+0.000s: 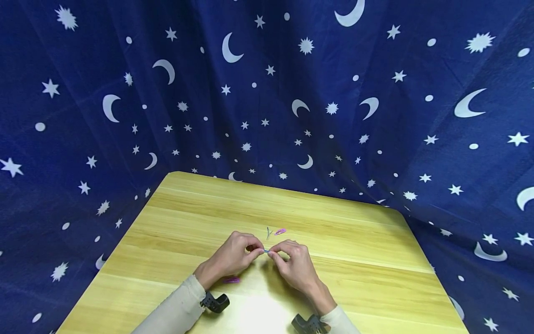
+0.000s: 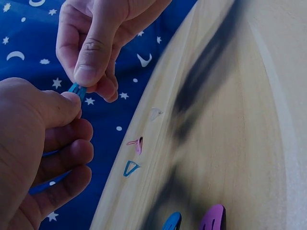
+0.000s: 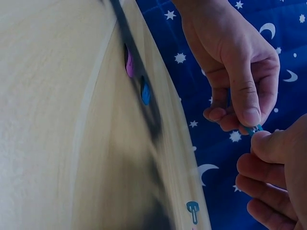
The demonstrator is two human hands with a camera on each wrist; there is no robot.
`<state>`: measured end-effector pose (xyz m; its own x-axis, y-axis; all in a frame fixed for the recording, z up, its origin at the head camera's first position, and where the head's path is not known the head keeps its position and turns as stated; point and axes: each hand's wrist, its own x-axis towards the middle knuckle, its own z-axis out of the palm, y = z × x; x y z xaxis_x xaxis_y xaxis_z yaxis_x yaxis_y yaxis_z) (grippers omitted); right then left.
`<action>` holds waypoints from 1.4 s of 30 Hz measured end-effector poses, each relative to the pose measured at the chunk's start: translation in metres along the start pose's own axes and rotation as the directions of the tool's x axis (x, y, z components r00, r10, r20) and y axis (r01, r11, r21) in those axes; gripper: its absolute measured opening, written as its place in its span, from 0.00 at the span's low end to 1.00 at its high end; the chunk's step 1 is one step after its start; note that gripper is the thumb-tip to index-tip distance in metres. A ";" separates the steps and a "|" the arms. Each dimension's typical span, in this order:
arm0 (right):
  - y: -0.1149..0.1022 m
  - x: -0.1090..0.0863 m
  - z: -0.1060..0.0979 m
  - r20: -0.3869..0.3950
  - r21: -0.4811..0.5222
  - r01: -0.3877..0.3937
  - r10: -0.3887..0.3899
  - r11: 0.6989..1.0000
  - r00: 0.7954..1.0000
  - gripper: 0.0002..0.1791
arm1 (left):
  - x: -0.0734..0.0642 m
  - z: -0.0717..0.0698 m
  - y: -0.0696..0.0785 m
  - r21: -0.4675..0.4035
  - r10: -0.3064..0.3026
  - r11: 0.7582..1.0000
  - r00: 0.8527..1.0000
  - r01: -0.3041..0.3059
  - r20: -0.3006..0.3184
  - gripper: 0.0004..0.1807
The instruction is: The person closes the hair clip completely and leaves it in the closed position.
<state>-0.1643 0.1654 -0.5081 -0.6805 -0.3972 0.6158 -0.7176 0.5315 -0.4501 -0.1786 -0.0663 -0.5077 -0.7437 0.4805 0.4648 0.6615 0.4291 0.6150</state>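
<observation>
Over the middle of the table, a blue snap hair clip (image 1: 266, 251) is held between both hands. My left hand (image 1: 234, 254) pinches one end of it with thumb and fingertips. At the other end, my right hand (image 1: 295, 265) pinches it the same way. In the left wrist view the blue clip (image 2: 76, 89) shows as a small piece between the two thumbs, and its ends are covered by fingers. The right wrist view likewise shows only the clip's middle (image 3: 254, 129). The left hand's lower fingers are loosely bent in the left wrist view.
Beyond the hands lie a pink hair clip (image 1: 280, 231) and a greyish clip (image 1: 268, 233). A purple clip (image 1: 231, 280) lies by the left wrist, with a blue clip (image 3: 145, 91) near it. The wooden table (image 1: 367, 250) is backed by a star-patterned blue curtain (image 1: 267, 102).
</observation>
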 end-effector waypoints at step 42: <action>-0.002 0.003 -0.001 -0.044 -0.047 0.015 -0.017 0.999 0.999 0.06 | 0.001 0.005 0.003 0.048 -0.006 0.999 0.999 0.008 -0.048 0.02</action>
<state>-0.1646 0.1636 -0.5051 -0.6608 -0.3727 0.6515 -0.7200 0.5599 -0.4100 -0.1765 -0.0607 -0.5085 -0.7513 0.4405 0.4915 0.6594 0.4695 0.5872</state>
